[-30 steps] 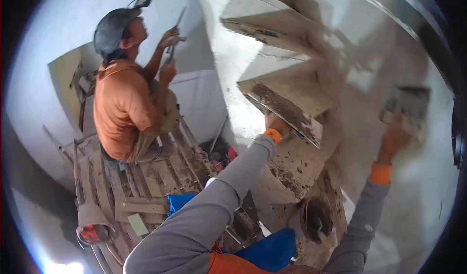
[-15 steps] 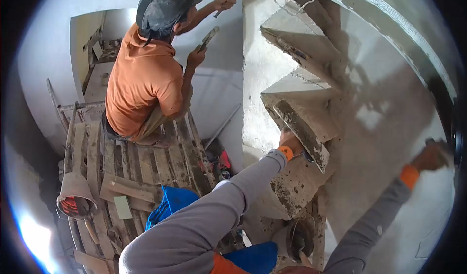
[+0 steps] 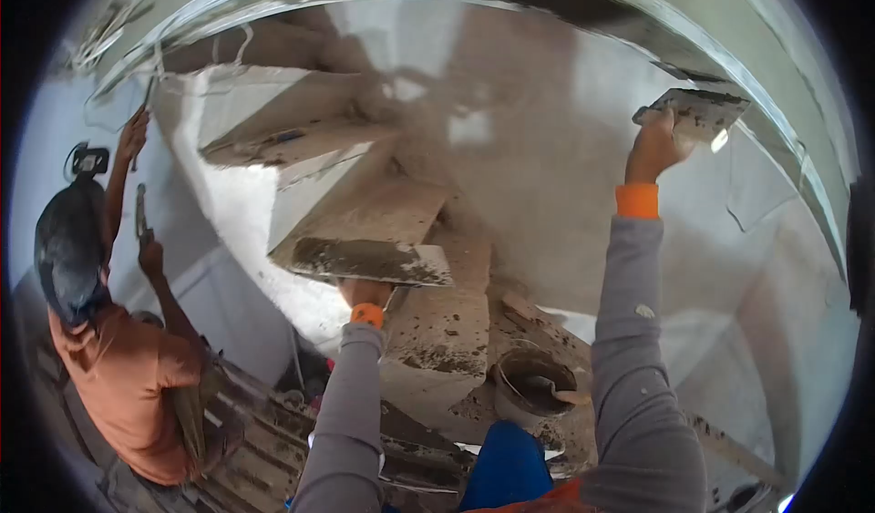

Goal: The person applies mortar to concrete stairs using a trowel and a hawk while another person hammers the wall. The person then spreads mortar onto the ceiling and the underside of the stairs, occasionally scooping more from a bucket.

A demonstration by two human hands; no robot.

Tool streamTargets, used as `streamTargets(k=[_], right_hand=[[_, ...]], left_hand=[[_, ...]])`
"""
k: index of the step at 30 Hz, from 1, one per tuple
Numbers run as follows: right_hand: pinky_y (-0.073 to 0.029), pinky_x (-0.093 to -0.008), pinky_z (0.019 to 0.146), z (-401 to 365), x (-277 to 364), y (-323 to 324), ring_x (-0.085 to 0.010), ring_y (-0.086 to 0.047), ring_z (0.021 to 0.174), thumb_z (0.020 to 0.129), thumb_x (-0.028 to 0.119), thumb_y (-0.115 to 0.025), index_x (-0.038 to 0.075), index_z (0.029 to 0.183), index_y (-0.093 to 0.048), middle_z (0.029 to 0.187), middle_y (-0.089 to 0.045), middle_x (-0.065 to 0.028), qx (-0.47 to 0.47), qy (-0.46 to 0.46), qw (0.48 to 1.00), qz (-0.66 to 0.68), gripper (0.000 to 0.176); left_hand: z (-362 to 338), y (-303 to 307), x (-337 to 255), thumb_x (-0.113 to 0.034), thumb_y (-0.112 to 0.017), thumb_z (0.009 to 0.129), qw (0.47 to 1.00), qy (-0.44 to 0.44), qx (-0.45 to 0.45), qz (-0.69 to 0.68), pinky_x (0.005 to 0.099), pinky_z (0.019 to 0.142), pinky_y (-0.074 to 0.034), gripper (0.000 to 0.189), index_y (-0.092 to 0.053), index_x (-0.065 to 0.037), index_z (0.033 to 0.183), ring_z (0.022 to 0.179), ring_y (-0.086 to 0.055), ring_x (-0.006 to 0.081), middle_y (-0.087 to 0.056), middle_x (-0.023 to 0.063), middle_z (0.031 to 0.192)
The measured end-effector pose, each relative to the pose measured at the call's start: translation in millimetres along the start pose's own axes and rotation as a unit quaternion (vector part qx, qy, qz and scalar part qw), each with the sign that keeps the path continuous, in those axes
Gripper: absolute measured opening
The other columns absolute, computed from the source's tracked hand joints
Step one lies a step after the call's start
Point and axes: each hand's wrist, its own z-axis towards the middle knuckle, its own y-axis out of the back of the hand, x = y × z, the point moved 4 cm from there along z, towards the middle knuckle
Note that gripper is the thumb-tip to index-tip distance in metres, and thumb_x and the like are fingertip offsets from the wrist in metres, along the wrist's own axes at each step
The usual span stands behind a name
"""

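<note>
My left hand [image 3: 366,292] is closed under a plasterer's hawk [image 3: 415,265], a flat board with dark wet mortar along it, held in front of the concrete stair steps. Higher up on the right, my right hand [image 3: 658,148] grips a rectangular plastering trowel [image 3: 715,112] spotted with mortar. The trowel is at the lower edge of the curved ceiling band [image 3: 629,16]; whether it touches cannot be told. Both wrists carry orange cuffs.
A bucket [image 3: 512,410] with a tool handle leaning out stands below, between my arms. Left, a co-worker in an orange shirt [image 3: 123,376] crouches on wooden planks [image 3: 264,440], holding tools in both hands. A small tool [image 3: 283,137] lies on an upper step.
My view has swung right, so the co-worker and steps sit further left. My right hand has risen from low at the right edge to the curved band. The hawk stays in my left hand.
</note>
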Motion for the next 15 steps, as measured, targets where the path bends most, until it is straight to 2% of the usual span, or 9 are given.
streamTargets(k=[1,2,3,5,7,10,11,13,15], right_hand=[[-0.050,-0.0288,0.059,16,-18,5,-0.0173,-0.059,0.076,0.080,-0.001,-0.059,-0.006,0.105,-0.052,0.093,-0.060,-0.0112,-0.002,0.056,0.998,-0.018,0.026],[-0.050,-0.0291,0.062,35,-48,10,-0.0183,-0.059,0.077,0.080,0.000,-0.059,-0.006,0.105,-0.052,0.094,-0.060,-0.0111,-0.001,0.108,0.994,-0.033,0.027],[-0.049,-0.0301,0.066,36,-47,3,-0.0202,-0.058,0.080,0.080,0.001,-0.059,-0.006,0.105,-0.051,0.095,-0.059,-0.0110,-0.024,0.169,0.981,-0.095,0.027],[-0.047,-0.0327,0.076,10,-27,-33,-0.0248,-0.056,0.085,0.080,0.004,-0.059,-0.005,0.104,-0.050,0.098,-0.058,-0.0110,-0.110,0.288,0.914,-0.264,0.027],[-0.042,-0.0361,0.085,-30,-26,-70,-0.0293,-0.053,0.095,0.080,0.010,-0.060,-0.006,0.108,-0.048,0.105,-0.056,-0.0155,-0.118,0.264,0.905,-0.311,0.033],[-0.038,-0.0388,0.091,-85,-19,-119,-0.0343,-0.049,0.107,0.081,0.016,-0.060,-0.007,0.117,-0.045,0.116,-0.051,-0.0239,-0.041,0.178,0.951,-0.248,0.045],[-0.040,-0.0375,0.087,-103,-11,-128,-0.0344,-0.051,0.103,0.082,0.016,-0.059,-0.007,0.114,-0.048,0.114,-0.051,-0.0249,-0.049,0.200,0.950,-0.232,0.041],[-0.041,-0.0435,0.090,-129,-17,-139,-0.0389,-0.050,0.105,0.083,0.014,-0.054,-0.001,0.121,-0.048,0.112,-0.054,-0.0221,0.075,0.067,0.989,-0.106,0.041],[-0.043,-0.0435,0.086,-143,-9,-130,-0.0388,-0.053,0.100,0.082,0.015,-0.057,0.001,0.116,-0.052,0.107,-0.056,-0.0205,0.197,0.042,0.973,-0.114,0.037]], left_hand=[[1,0,-1,-0.046,-0.049,0.080,0.999,0.015,0.030,0.017,0.0497,0.104,-0.021,0.048,-0.054,-0.023,0.121,0.124,-0.039,0.0229,-0.050,0.0000,0.129],[0,-6,1,-0.046,-0.049,0.080,0.999,0.012,0.019,0.029,0.0496,0.103,-0.021,0.047,-0.054,-0.023,0.121,0.124,-0.039,0.0225,-0.050,-0.0002,0.130],[0,-11,3,-0.046,-0.048,0.081,0.999,0.010,0.006,0.040,0.0495,0.103,-0.022,0.047,-0.053,-0.023,0.122,0.124,-0.039,0.0222,-0.049,-0.0005,0.130],[2,-10,3,-0.046,-0.048,0.081,0.999,0.011,0.021,0.022,0.0493,0.103,-0.022,0.047,-0.053,-0.023,0.122,0.124,-0.038,0.0217,-0.049,-0.0005,0.131],[0,-10,3,-0.045,-0.047,0.082,0.999,0.012,0.027,0.025,0.0486,0.103,-0.022,0.046,-0.053,-0.023,0.122,0.124,-0.038,0.0213,-0.049,-0.0005,0.131],[1,-12,5,-0.044,-0.045,0.084,0.999,0.019,0.023,0.042,0.0470,0.103,-0.023,0.045,-0.053,-0.023,0.123,0.124,-0.038,0.0210,-0.048,-0.0004,0.131],[0,-10,5,-0.043,-0.044,0.085,0.999,0.027,0.028,0.037,0.0465,0.103,-0.023,0.044,-0.053,-0.023,0.123,0.125,-0.038,0.0209,-0.049,-0.0003,0.131],[2,-20,10,-0.042,-0.043,0.085,0.999,0.039,0.029,-0.002,0.0457,0.103,-0.023,0.044,-0.053,-0.023,0.123,0.125,-0.038,0.0208,-0.049,-0.0001,0.131],[6,-54,28,-0.042,-0.043,0.086,0.996,0.048,0.028,-0.070,0.0451,0.104,-0.023,0.043,-0.053,-0.023,0.123,0.124,-0.039,0.0207,-0.049,0.0001,0.131]])
